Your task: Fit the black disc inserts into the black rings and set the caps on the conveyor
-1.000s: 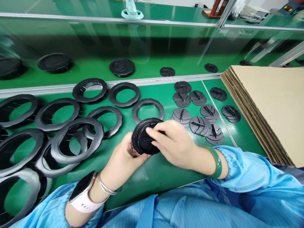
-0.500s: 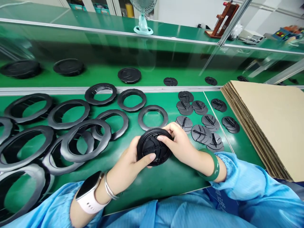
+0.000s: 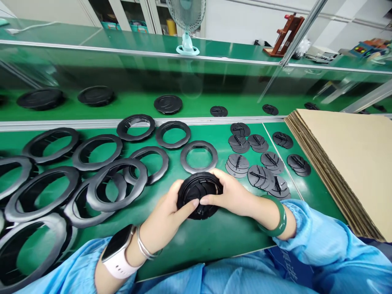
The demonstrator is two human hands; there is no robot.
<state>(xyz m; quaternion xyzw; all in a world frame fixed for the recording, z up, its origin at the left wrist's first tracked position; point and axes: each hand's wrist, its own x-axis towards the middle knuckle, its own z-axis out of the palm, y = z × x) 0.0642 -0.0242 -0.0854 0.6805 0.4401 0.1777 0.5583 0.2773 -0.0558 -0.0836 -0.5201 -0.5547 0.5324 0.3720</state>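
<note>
Both hands are grasping one black round part (image 3: 199,188), held just above the table (image 3: 220,239) in front of the body: left hand (image 3: 168,210) around its left side, right hand (image 3: 235,197) around its right. What changed on my feed: half a second ago the right thumb sat high on the face; now it's lower, tip next to the left thumb's. I read that as both thumbs bearing on one spot, so the work looks centred on that inner face. Contact force: can't tell.

The part looks like moulded plastic, stepped rim, recessed face, ridges inside. Just beyond it, a satin dark grey ring (image 3: 184,158); further left, bigger black rings (image 3: 116,185) with wavy edges and deep walls, some overlapping. Right side: thin matte discs (image 3: 237,165) fanned in small stacks, a slim bar across each top. Far right, tan cardboard sheets (image 3: 346,151), rough layered edges. Past the metal rail (image 3: 196,121), more black rounds (image 3: 168,105), fairly flat.
</note>
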